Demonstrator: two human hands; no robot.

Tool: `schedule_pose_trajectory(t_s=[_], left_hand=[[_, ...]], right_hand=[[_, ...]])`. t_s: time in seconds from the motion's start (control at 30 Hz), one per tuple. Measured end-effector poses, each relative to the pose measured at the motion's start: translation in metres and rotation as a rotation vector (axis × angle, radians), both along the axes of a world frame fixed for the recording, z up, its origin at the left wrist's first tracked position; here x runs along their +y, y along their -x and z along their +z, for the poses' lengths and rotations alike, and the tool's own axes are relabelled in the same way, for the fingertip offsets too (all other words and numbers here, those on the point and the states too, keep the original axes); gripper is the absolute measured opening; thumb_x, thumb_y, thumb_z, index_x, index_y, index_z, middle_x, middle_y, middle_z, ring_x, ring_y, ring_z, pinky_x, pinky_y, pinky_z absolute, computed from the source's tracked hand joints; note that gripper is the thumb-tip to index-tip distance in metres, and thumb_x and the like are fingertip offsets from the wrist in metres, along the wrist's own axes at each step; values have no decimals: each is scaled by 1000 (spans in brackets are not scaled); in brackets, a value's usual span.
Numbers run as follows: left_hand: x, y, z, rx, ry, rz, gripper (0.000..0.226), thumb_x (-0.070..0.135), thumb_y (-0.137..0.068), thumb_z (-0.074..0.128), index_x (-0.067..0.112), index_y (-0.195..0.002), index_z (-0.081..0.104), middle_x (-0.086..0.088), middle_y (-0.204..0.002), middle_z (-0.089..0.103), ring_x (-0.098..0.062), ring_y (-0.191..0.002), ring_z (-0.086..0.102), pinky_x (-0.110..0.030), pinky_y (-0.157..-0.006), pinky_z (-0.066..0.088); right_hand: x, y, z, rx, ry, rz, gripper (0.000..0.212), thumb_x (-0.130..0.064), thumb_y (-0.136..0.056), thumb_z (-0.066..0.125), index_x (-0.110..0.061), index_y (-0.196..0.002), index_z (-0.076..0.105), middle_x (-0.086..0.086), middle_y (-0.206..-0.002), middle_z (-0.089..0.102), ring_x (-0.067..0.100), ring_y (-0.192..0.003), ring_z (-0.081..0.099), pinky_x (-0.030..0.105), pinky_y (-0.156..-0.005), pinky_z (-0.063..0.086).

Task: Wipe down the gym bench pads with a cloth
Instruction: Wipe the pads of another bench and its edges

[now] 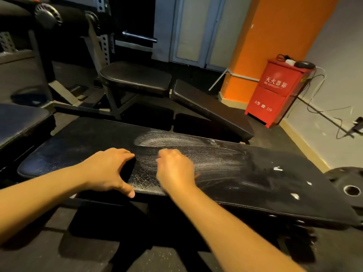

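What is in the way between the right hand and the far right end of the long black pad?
Nothing big. The right hand is on the bench pad. Between it and the right end lie only a few small white scraps on the pad. The left hand rests to its left.

The long bench pad (225, 177) runs across the foreground, with the left hand (106, 169) resting at its near edge and the right hand (174, 169) on top just to the right. Behind it stands a seat (135, 77) with a sloping pad (206, 107) to its right, and a cabinet (275, 93) farther right beside a pillar (275, 36). Another pad (21, 120) lies at the far left, and a weight plate (349, 185) sits by the long pad's right end.
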State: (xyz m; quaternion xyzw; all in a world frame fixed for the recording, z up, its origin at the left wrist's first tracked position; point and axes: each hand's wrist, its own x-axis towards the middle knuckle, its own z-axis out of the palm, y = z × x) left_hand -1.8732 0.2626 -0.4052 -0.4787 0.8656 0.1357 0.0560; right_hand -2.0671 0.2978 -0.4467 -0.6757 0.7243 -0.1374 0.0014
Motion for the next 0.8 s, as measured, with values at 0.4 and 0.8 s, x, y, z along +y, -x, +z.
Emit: schedule_pose_trajectory(t_s=[0.4,0.8], left_hand=[[-3,2,-9,7,58,-41,126,82,-57,78,23,-159,32,10,-162,34,-14,-146,36,-32,-116,35],[-3,20,-8,25,49,-64,125,83,-53,79,25,-156,37,7,-151,47,-18,-137,45,-38,-111,42]], right_hand=[[85,187,5,60,26,-592,19,-28,-103,49,-17,-97,64,9,-98,71,35,-87,65,36,-62,39],[81,14,-2,-19,22,20,15,-29,-105,48,-24,-112,60,1,-112,58,27,-97,63,39,-73,48]])
